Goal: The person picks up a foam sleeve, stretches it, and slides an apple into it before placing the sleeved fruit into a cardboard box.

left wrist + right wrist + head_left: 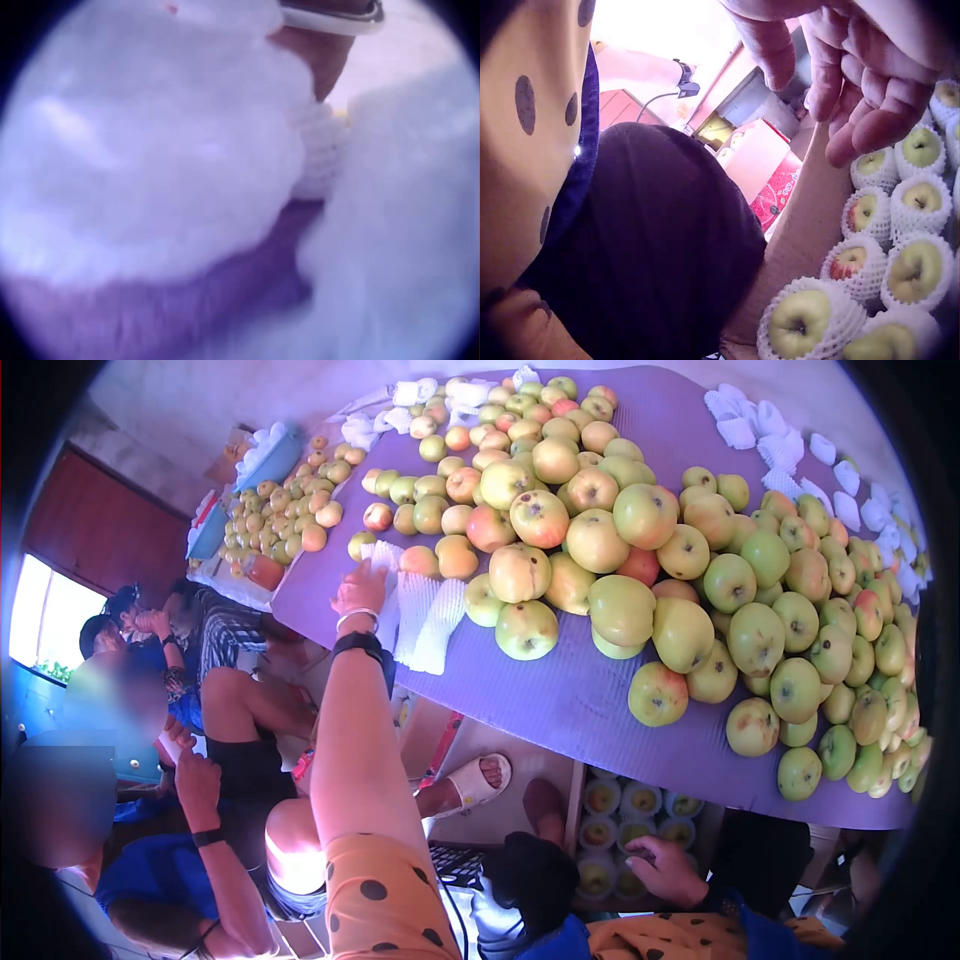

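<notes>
My left hand (360,588) reaches up to the near left edge of the purple-covered table (560,700) and curls its fingers on a white foam net (385,560). Close-up white foam nets (150,150) fill the left wrist view. More flat nets (430,622) lie beside it. A big heap of green-yellow and reddish apples (620,550) covers the table. My right hand (665,870) hangs below the table over a cardboard box (795,247) of net-wrapped apples (915,271). Its fingers (870,120) are loosely curled and hold nothing.
Loose foam nets (790,450) lie along the table's far right edge. A second pile of small apples (285,510) and a blue tray (265,460) sit at the far left. People sit low on the left (200,760). A sandalled foot (475,780) rests under the table.
</notes>
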{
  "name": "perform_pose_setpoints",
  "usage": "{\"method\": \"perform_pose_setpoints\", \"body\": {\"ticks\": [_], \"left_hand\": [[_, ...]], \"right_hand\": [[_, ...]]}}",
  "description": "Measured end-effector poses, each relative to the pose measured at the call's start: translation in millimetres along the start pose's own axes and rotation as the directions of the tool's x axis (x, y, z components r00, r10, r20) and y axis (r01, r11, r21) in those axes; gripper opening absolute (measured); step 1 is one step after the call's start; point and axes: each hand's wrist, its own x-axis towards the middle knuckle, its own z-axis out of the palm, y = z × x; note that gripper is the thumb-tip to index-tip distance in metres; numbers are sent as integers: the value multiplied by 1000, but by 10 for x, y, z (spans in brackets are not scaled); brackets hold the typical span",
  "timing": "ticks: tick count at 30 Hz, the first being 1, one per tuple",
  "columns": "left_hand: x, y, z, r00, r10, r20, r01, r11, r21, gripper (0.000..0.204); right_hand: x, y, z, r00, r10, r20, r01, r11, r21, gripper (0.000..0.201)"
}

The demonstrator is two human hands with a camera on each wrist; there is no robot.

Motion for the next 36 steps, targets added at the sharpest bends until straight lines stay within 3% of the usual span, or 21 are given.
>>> {"method": "perform_pose_setpoints", "body": {"ticks": [2,4,7,8,9,10,12,13,14,17,18,20,22,24,26,27,28,30,31,32,36], "left_hand": [[6,-107,-28,979,72,-191,-93,990,-103,54],[-105,-213,-121,949,77,-305,-127,981,-147,50],[-389,-439,-252,865,233,-445,-454,740,-496,42],[-630,-480,-317,869,223,-441,-444,745,-498,42],[-931,-523,-388,882,247,-401,-462,615,-638,37],[-1269,-607,-440,897,268,-352,-441,473,-763,33],[-2091,-771,-716,937,304,-175,-306,466,-830,27],[-2476,-869,-817,933,327,-147,-311,534,-786,24],[-2797,-1070,-805,935,348,-66,-240,486,-841,24],[-3784,-1601,-793,946,225,234,133,391,-911,28],[-4121,-1746,-704,951,281,126,122,32,-992,22],[-4631,-2389,-390,922,-31,386,355,469,-809,21],[-5189,-2921,-9,914,-130,385,362,694,-623,28],[-5658,-3058,172,870,-331,365,493,588,-641,19],[-5971,-3144,331,727,-522,445,659,352,-665,13],[-6090,-3129,377,743,-537,398,635,379,-673,15],[-6190,-3095,434,781,-536,320,608,539,-582,19],[-6261,-2892,419,851,-466,243,509,846,-159,28],[-6278,-2834,448,797,-513,317,561,824,-76,40],[-6325,-2780,533,821,-512,253,527,850,11,37],[-6360,-2868,734,796,-541,271,568,822,-29,20]], "right_hand": [[-16,-34,-2,999,-34,8,34,999,-13,27],[-27,-30,14,996,84,38,-85,996,18,25],[-74,34,51,999,-11,32,11,1000,-25,24],[-74,58,53,999,-7,42,8,999,-31,24],[-69,75,50,997,-71,30,72,996,-47,23],[-106,98,63,992,-120,31,121,991,-63,21],[-144,67,82,990,-138,-9,137,988,-77,21],[-143,93,86,980,-195,-23,193,978,-76,20],[-152,115,102,968,-250,-33,247,966,-74,20],[-201,89,113,987,-163,-13,163,987,15,17],[-198,75,121,988,-152,-14,152,986,62,16],[-223,42,145,989,-149,-1,148,985,83,16],[-230,44,183,988,-154,-14,154,982,107,15],[-205,80,184,980,-197,-18,197,980,10,15],[-82,271,183,969,-245,-25,244,969,-33,15],[-43,329,190,974,-224,-47,222,974,-39,15],[-6,380,186,977,-202,-70,200,979,-46,15],[34,444,187,963,-258,-76,246,959,-138,14],[46,457,192,967,-244,-73,227,957,-183,14],[63,481,189,970,-230,-74,208,952,-226,14],[249,795,116,945,-317,-78,267,888,-375,15]]}}
